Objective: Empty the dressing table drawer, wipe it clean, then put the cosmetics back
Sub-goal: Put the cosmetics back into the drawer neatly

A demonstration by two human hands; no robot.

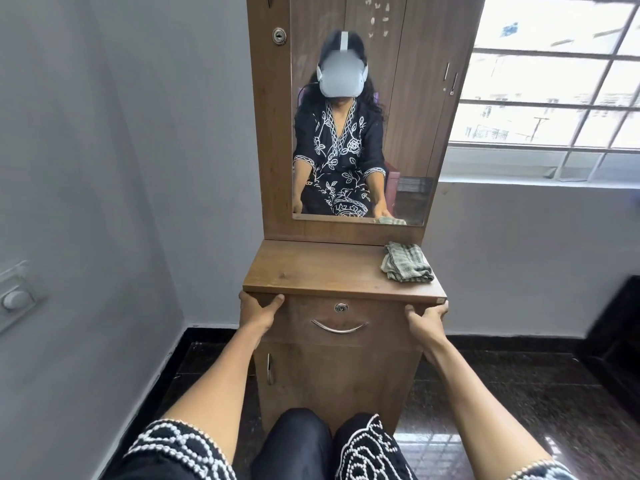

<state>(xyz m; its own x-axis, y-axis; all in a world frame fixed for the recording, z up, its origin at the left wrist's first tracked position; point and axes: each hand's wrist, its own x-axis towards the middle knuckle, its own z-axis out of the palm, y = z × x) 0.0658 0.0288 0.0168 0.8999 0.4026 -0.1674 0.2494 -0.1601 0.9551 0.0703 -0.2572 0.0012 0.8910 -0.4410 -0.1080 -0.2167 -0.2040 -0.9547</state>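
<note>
Grey-walled corner, dressing table (311, 271). Drawer (341, 323) shut; handle (338, 328) lies crosswise betw. both hands. Left hand (258, 311), right hand (426, 317): fingers curled round cabinet edges; equidistant approx.

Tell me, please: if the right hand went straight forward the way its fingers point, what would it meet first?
The right hand already touches the front corner of the dressing table top, fingers under the edge. Straight on, it would probably meet the cabinet side; depth is unclear.
</note>
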